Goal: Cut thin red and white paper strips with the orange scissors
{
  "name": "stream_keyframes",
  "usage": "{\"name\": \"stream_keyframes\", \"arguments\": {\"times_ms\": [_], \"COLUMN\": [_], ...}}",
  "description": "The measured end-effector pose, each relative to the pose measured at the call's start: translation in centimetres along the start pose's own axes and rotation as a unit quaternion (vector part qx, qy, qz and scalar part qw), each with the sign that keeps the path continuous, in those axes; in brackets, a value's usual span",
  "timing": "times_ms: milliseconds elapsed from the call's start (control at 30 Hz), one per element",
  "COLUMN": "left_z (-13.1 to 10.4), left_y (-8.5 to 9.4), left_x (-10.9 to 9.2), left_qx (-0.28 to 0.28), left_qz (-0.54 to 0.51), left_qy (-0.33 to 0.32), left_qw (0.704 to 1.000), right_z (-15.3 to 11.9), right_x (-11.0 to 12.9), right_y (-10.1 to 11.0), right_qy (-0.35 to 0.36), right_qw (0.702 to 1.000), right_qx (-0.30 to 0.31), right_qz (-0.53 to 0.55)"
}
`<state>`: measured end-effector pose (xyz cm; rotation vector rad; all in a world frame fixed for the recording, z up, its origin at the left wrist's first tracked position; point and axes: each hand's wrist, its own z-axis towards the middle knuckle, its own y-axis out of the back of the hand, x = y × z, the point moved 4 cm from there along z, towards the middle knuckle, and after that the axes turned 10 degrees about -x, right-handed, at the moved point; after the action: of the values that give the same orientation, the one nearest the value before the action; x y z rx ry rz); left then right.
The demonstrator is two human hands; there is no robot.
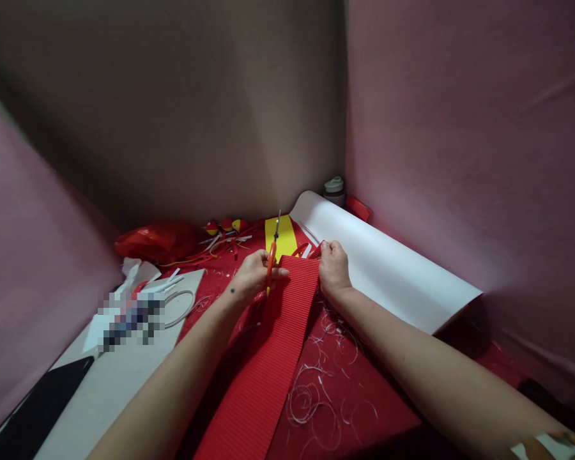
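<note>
A long sheet of red corrugated paper (282, 338) runs from the near edge up to my two hands. My left hand (255, 276) is closed around orange-handled scissors (271, 262), whose blades point up and away; its fingertips also touch the left edge of the sheet. My right hand (334, 267) is a fist at the sheet's top right corner, pinching a thin red strip that loops between the hands. Its fingertips are partly hidden. Just beyond lies a yellow sheet (280, 231).
A curled white sheet (388, 262) slopes along the right side. At the back left sit a red plastic bag (158, 241) and red-and-yellow ornaments (227, 225). White thread scraps (311, 399) litter the red cloth. A pale board (119, 390) lies left, beside a black flat object (41, 409).
</note>
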<state>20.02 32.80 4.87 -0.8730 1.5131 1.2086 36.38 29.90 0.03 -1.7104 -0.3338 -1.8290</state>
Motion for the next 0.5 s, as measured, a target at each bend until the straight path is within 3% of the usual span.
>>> {"name": "stream_keyframes", "arguments": {"times_ms": [133,267,367,500], "left_z": [-0.1,0.7,2.9,7.7], "left_y": [-0.2,1.2,3.4,5.5], "left_x": [-0.5,-2.1,-4.4,-7.0], "left_qx": [-0.084,-0.111,-0.142,-0.205], "left_qz": [-0.020,-0.011,0.023,0.022], "left_qy": [-0.089,-0.116,-0.114,-0.096], "left_qw": [0.992,0.987,0.983,0.974], "right_z": [-0.3,-0.7,-0.9,-0.8], "right_x": [0.3,0.6,1.3,2.0], "right_y": [0.0,-0.3,-0.5,-0.6], "right_qy": [0.007,-0.092,-0.120,-0.105], "right_qw": [1.000,0.990,0.976,0.971], "right_qx": [-0.006,0.054,0.096,0.107], "right_qz": [0.014,0.094,0.156,0.184]}}
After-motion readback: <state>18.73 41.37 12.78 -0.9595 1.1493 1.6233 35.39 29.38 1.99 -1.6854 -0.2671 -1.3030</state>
